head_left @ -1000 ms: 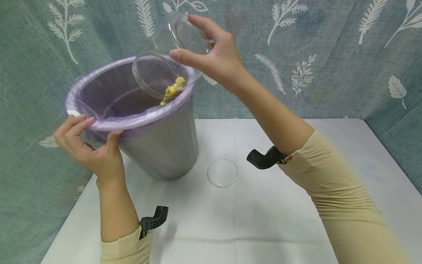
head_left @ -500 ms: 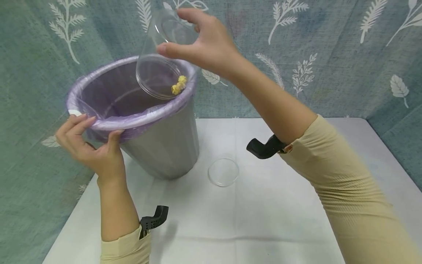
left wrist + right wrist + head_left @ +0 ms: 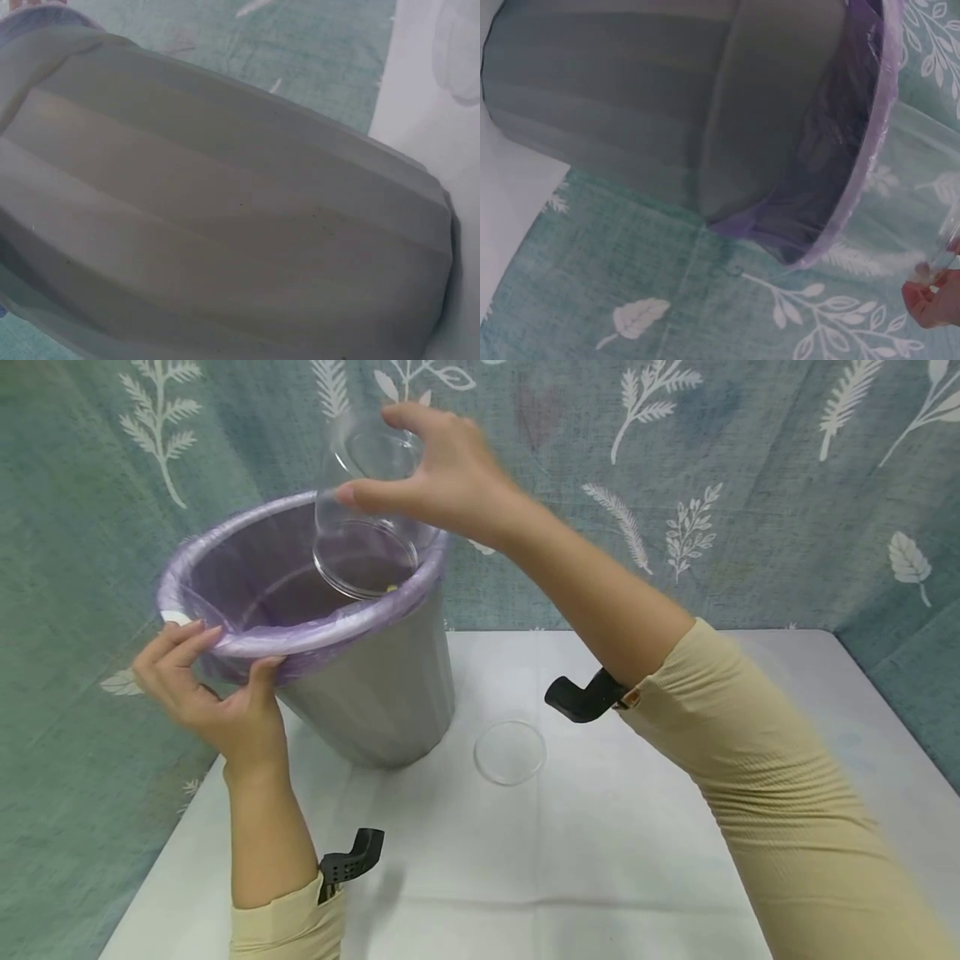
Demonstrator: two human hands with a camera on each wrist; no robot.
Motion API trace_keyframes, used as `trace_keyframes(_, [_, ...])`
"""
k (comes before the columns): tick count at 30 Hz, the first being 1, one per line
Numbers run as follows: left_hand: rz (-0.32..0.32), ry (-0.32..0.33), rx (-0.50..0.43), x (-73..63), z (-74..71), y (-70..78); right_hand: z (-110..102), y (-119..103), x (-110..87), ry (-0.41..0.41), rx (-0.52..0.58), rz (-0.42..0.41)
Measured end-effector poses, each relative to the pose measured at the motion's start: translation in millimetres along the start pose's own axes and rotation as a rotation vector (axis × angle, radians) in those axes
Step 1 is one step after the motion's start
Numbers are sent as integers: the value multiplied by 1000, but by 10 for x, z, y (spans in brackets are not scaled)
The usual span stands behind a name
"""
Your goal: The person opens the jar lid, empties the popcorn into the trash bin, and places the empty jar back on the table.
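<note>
My right hand (image 3: pixel 450 485) grips a clear plastic jar (image 3: pixel 337 531) between thumb and fingers, tipped mouth-down over a grey trash bin (image 3: pixel 375 702). Near the jar's mouth, one small yellow bit (image 3: pixel 392 587), like popcorn, shows at the bin's opening. A purple bag lines the bin and folds over its rim (image 3: pixel 300 639). On the near left side, my left hand (image 3: pixel 213 710) holds that rim, fingers on top and thumb against the front. The right wrist view shows the jar (image 3: pixel 911 195) reaching past the bag's edge. The bin's bottom inside is hidden.
A clear round lid (image 3: pixel 510 752) lies on the white table (image 3: pixel 600 827), right of the bin. Behind stands a green-blue curtain (image 3: pixel 540 560) with white leaf prints. The bin's grey side (image 3: pixel 240 195) fills most of the left wrist view.
My right hand has moved left and tipped the jar more steeply, its mouth now lower in the bin's opening. The yellow pieces have dropped out of it, leaving one bit in sight. The left hand keeps its hold.
</note>
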State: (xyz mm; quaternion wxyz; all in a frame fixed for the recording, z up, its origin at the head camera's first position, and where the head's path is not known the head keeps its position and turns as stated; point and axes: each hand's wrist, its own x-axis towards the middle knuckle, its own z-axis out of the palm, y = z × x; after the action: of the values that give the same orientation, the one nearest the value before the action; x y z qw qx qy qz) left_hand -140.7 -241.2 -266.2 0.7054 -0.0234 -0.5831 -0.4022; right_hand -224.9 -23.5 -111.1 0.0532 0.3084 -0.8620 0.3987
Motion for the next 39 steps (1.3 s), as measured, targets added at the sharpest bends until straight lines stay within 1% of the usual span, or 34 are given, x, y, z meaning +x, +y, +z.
trace_keyframes(17, [4,-14,3,-6,-23,-43,-14,157,-137,31,35,10])
trace_keyframes(28, [11,-19,2,2,-37,-64,-5,251,-305,77,144,52])
trace_keyframes(31, [11,-23,2,0,-45,-68,-6,283,-353,78,175,44])
trace_keyframes(39, [14,-23,8,2,-45,-72,10,383,-521,82,271,-8])
